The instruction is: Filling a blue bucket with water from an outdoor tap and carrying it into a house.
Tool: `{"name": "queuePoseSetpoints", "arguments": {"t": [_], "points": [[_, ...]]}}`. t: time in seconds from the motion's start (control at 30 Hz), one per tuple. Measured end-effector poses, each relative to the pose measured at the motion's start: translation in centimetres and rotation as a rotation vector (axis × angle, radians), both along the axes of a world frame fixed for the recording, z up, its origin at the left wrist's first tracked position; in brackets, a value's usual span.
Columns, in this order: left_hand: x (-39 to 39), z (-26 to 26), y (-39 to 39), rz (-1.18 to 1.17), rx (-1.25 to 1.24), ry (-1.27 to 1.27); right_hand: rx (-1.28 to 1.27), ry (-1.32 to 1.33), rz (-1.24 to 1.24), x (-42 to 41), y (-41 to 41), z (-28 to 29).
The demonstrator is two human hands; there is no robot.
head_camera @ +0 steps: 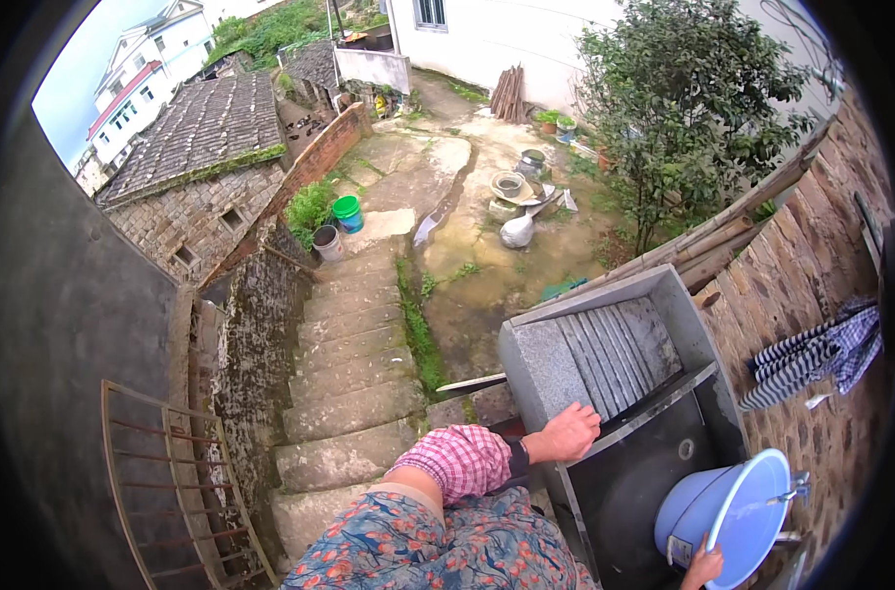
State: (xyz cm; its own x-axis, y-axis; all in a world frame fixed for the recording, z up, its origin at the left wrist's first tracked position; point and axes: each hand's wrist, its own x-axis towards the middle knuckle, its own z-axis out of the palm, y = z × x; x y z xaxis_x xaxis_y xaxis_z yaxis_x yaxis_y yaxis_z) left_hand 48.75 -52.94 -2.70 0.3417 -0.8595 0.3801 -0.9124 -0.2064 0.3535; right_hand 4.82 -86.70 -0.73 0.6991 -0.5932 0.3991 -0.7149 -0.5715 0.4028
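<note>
A two-part stone laundry sink [514,369] with a ridged washboard slab [617,354] stands before me at the right. My left hand [568,433] rests on the sink's edge, its fingers curled at the divider beside the washboard. At the lower right, my right hand [704,566] grips the rim of a light blue plastic bucket [694,501]. The bucket tilts in the dark basin [624,487] below a metal tap [800,487]. Water shows inside the bucket. Part of my right hand is cut off by the picture's lower edge.
Stone steps [351,346] descend at the left, beside a mossy wall [263,354] and a rusty metal gate [182,487]. Striped and checked cloths [816,354] hang on the brick wall [779,295]. Below lies a yard with a green-topped bucket [348,214] and a leafy tree [661,133].
</note>
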Motion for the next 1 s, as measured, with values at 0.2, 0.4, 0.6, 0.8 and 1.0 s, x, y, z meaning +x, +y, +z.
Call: {"name": "queuePoseSetpoints", "arguments": {"t": [0.2,0.4,0.6,0.8,1.0], "points": [[-0.2,0.2,-0.1,-0.035,0.024,-0.009,-0.098,-0.006,0.006,1.4,2.0,1.2],[-0.1,-0.1,0.3,-0.008,0.019,-0.040,0.168,-0.204,-0.124,5.2,4.1,3.4],[-0.4,0.2,-0.8,-0.037,0.007,-0.040,-0.289,0.141,0.105,-0.2,0.2,-0.2],[-0.4,-0.7,0.1,0.012,0.019,-0.032,0.002,0.174,-0.109,2.4,1.2,1.2],[-0.5,-0.3,0.0,0.019,-0.017,-0.011,-0.278,0.091,0.158,0.6,-0.4,-0.3]]}}
